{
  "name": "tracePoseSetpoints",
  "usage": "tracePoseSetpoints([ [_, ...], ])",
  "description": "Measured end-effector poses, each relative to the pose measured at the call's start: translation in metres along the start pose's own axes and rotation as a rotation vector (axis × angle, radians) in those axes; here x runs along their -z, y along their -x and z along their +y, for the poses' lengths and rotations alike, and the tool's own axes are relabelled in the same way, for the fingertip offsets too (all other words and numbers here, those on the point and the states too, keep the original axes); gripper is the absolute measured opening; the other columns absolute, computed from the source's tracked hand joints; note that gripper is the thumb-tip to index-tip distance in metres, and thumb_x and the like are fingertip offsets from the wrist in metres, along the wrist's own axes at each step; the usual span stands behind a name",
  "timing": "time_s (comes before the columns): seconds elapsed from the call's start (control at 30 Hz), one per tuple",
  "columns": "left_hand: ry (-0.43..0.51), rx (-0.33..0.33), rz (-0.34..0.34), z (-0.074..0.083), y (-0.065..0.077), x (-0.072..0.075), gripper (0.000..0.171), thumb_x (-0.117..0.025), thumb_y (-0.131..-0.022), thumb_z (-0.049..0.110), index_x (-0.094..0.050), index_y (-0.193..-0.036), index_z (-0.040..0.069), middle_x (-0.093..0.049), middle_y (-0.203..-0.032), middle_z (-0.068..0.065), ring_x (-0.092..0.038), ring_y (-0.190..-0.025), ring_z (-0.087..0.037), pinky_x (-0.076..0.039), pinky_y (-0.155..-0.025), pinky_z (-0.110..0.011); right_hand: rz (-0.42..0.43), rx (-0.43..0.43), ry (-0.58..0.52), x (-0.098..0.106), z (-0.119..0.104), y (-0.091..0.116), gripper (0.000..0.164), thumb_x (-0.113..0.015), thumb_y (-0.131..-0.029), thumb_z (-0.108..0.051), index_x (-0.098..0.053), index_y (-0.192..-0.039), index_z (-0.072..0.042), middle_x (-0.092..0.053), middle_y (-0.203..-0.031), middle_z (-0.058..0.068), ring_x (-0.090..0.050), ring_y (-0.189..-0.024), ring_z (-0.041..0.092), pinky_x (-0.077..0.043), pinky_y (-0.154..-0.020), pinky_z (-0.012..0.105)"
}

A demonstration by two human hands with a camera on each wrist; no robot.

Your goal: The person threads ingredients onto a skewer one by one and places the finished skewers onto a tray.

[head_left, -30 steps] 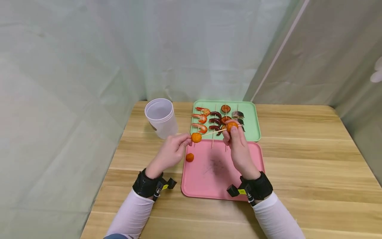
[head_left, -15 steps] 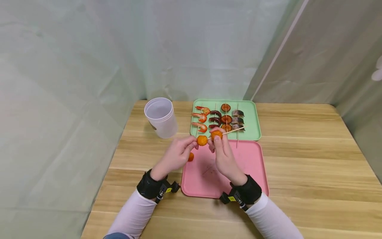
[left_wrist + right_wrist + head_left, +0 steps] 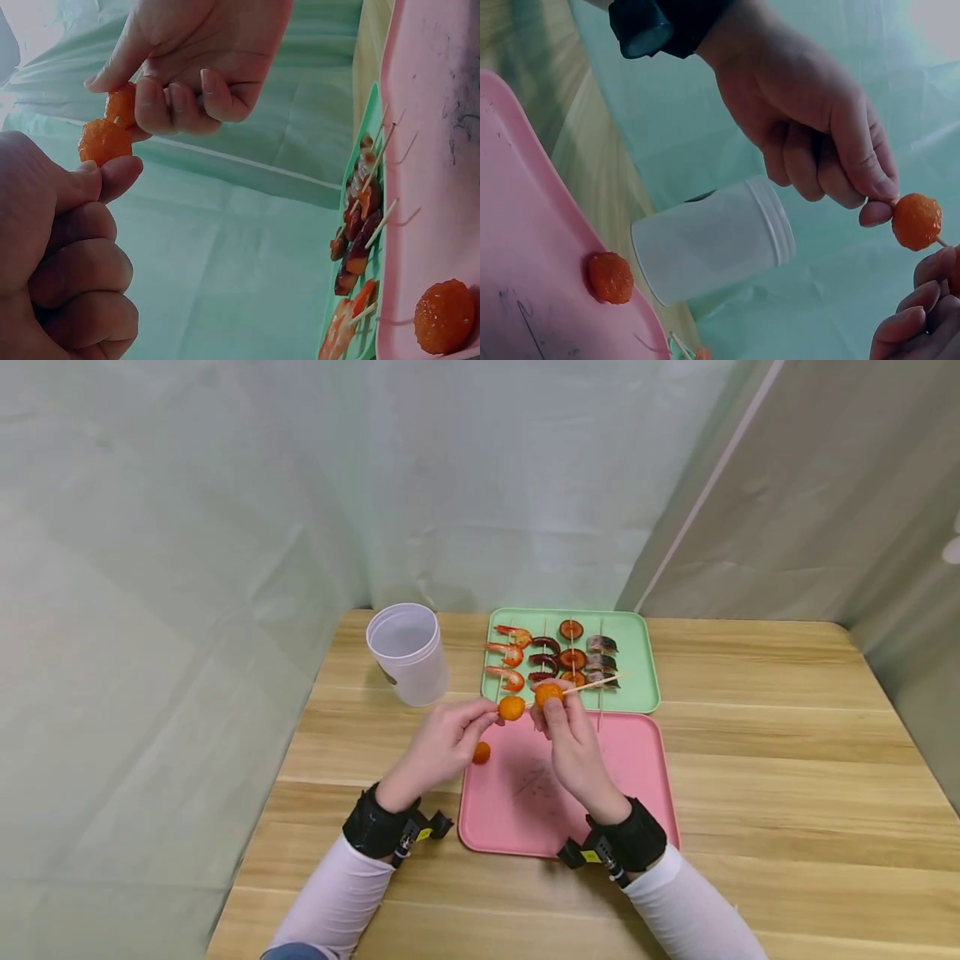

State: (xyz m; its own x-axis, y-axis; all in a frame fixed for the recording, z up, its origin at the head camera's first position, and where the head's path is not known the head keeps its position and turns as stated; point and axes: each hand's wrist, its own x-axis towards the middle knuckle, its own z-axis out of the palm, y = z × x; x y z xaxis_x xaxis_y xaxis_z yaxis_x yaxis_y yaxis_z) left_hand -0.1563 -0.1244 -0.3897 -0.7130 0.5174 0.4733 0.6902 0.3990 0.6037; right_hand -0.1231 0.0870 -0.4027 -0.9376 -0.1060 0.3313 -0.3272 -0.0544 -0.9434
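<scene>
Between thumb and forefinger, my left hand (image 3: 448, 739) pinches the left end of a thin wooden skewer (image 3: 600, 682), close beside an orange ball (image 3: 512, 708) threaded on it. My right hand (image 3: 576, 752) holds a second orange ball (image 3: 549, 694) on the same stick, a small gap from the first. The stick's bare right part juts out beyond the right fingers. Both hands are above the far part of a pink tray (image 3: 525, 831). In the right wrist view, a loose orange ball (image 3: 610, 277) lies by that tray's edge.
Behind the pink tray, a green tray (image 3: 642, 652) bears skewers of shrimp (image 3: 506, 679), dark tentacle pieces, brown round slices (image 3: 571, 629) and fish pieces (image 3: 602, 644). A white tub (image 3: 417, 672) stands at the left on the wooden table (image 3: 765, 760). Curtains hang behind.
Over the last second my right hand has moved left with its ball along the skewer, closer to the first ball. More bare stick now shows on the right. The last half second shows little movement.
</scene>
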Motion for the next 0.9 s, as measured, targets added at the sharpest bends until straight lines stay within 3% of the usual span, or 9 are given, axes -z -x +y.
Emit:
tracePoseSetpoints([
  [0.3,0.008,-0.004,-0.006,0.0,0.0,0.003,0.014,-0.065,-0.105,-0.001,-0.076,-0.1,0.006,-0.074,-0.091,-0.004,-0.059,-0.072,-0.012,-0.051,-0.067,-0.03,0.022,-0.01,0.033,0.001,-0.001,0.0,0.029,-0.039,-0.118,-0.019,-0.047,-0.135,0.003,-0.046,-0.097,0.017,-0.046,-0.085,0.024,-0.036,-0.077,0.03],
  [0.57,-0.008,-0.004,-0.015,-0.006,0.001,0.005,0.014,-0.064,-0.106,0.002,-0.075,-0.1,0.006,-0.074,-0.091,-0.003,-0.058,-0.072,-0.012,-0.052,-0.068,-0.031,-0.027,0.001,0.036,0.004,0.006,-0.002,0.034,-0.036,-0.119,-0.02,-0.049,-0.143,0.0,-0.047,-0.094,0.015,-0.044,-0.082,0.024,-0.034,-0.076,0.035],
  [0.77,-0.017,0.015,-0.029,-0.008,0.001,0.007,0.014,-0.063,-0.106,0.001,-0.076,-0.102,0.005,-0.075,-0.09,-0.004,-0.051,-0.062,-0.009,-0.048,-0.061,-0.028,-0.048,-0.009,0.052,0.005,0.011,-0.003,0.04,-0.033,-0.12,-0.027,-0.048,-0.15,-0.006,-0.048,-0.094,0.015,-0.044,-0.083,0.024,-0.034,-0.076,0.038],
  [0.9,-0.014,0.03,-0.025,-0.01,0.002,0.01,0.014,-0.063,-0.106,0.001,-0.076,-0.103,0.004,-0.076,-0.091,-0.005,-0.049,-0.06,-0.008,-0.047,-0.059,-0.028,-0.057,-0.024,0.093,0.006,0.013,-0.005,0.039,-0.032,-0.119,-0.029,-0.05,-0.141,-0.001,-0.052,-0.095,0.016,-0.047,-0.085,0.028,-0.037,-0.078,0.035],
])
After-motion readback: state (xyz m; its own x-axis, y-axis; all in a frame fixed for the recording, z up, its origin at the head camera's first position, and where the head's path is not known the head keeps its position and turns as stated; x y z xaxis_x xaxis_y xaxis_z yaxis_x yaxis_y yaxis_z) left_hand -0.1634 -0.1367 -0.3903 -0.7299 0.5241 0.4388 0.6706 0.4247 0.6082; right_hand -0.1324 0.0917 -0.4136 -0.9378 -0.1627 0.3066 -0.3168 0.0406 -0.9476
